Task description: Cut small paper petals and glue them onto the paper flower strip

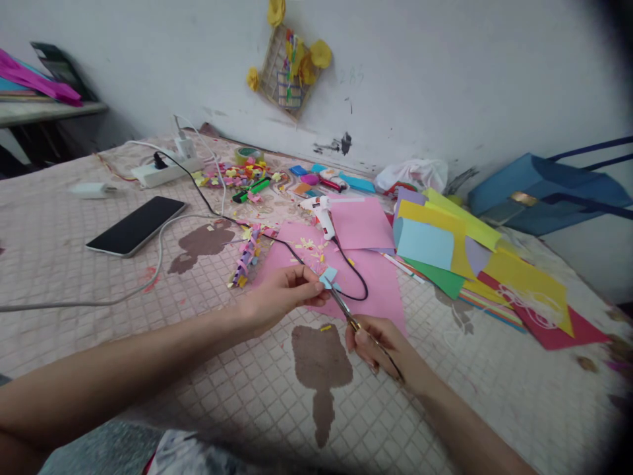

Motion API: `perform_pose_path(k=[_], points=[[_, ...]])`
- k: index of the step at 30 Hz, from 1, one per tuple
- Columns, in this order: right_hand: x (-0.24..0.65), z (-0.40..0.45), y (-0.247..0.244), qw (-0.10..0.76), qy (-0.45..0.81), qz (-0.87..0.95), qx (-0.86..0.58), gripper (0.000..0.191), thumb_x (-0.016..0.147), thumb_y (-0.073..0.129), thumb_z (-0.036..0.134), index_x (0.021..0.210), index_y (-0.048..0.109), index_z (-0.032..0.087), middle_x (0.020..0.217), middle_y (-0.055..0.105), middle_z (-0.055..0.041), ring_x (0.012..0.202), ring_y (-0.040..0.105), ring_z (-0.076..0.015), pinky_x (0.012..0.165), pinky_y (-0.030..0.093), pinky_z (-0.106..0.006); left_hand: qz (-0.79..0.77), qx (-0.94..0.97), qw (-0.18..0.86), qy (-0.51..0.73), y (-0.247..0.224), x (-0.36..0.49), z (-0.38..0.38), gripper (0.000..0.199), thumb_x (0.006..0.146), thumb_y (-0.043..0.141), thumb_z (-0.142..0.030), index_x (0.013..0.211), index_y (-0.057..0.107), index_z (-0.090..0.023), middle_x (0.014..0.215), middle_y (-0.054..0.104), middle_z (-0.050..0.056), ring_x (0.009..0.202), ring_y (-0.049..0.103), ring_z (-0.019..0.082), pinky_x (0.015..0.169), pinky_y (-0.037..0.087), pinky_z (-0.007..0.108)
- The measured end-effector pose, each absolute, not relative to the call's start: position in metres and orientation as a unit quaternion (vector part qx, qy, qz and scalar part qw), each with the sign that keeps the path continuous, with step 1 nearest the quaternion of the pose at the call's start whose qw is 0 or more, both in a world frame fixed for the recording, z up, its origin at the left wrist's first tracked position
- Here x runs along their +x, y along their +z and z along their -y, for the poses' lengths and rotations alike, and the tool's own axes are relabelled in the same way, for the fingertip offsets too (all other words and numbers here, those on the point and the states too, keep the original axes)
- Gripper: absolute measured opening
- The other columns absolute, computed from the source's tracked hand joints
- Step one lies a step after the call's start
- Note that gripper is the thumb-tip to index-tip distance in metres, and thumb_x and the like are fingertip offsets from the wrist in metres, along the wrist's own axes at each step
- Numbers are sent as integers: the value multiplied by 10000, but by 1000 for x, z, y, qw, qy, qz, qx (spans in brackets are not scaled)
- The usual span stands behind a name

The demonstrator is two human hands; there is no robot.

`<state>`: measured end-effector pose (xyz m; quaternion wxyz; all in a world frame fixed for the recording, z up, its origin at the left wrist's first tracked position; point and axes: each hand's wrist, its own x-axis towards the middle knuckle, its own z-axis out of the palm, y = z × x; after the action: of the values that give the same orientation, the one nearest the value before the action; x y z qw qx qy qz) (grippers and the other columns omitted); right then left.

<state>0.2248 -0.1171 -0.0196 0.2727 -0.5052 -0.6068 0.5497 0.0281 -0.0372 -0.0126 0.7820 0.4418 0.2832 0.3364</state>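
Between the thumb and fingers of my left hand [291, 290] is a small piece of light blue paper [328, 274]. My right hand [380, 346] is closed round a pair of scissors [342, 304], whose blade tips meet the lower edge of the blue paper. Under and behind them lies a pink paper sheet [386, 290] with small pale paper scraps on it. A white glue gun [324, 218] rests on the pink paper just beyond my hands. Left of it, a purple strip covered in small coloured paper bits [246, 257] lies on the cloth.
A black phone [137, 225] and a white power strip [165, 171] are at left, with cables crossing the table. Coloured paper sheets [435, 231] are stacked at right, near a blue bag [534, 191]. A green box cutter [252, 190] lies at the back among paper flowers.
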Motion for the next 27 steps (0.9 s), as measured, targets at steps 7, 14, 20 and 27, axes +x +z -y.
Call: perform_pose_path(k=[7, 14, 20, 27], points=[[223, 117, -23, 289, 552, 590, -514, 460, 819, 420, 586, 712, 505, 147, 484, 355, 59, 414, 317, -68, 383, 277, -188, -290, 433, 776, 357, -11, 30, 39, 184, 713, 670, -237, 724, 529, -120, 730, 613, 26, 690, 584, 117, 735, 431, 293], [222, 117, -26, 293, 541, 589, -524, 434, 827, 434, 561, 700, 496, 150, 481, 349, 63, 413, 316, -67, 383, 271, -189, -302, 421, 774, 365, -11, 32, 42, 194, 702, 680, -240, 715, 525, -124, 702, 605, 8, 669, 583, 109, 727, 436, 287], [222, 117, -24, 286, 547, 591, -519, 451, 816, 428, 583, 704, 496, 151, 488, 349, 64, 410, 313, -65, 380, 276, -186, -299, 423, 774, 365, -12, 32, 42, 214, 692, 688, -259, 716, 524, -123, 704, 611, 13, 676, 587, 112, 727, 440, 285], [222, 118, -21, 278, 535, 598, -529, 424, 836, 427, 547, 702, 496, 152, 498, 362, 62, 419, 329, -62, 396, 273, -185, -306, 429, 768, 363, -12, 33, 42, 210, 696, 685, -251, 710, 519, -124, 698, 611, 10, 671, 588, 109, 723, 443, 280]])
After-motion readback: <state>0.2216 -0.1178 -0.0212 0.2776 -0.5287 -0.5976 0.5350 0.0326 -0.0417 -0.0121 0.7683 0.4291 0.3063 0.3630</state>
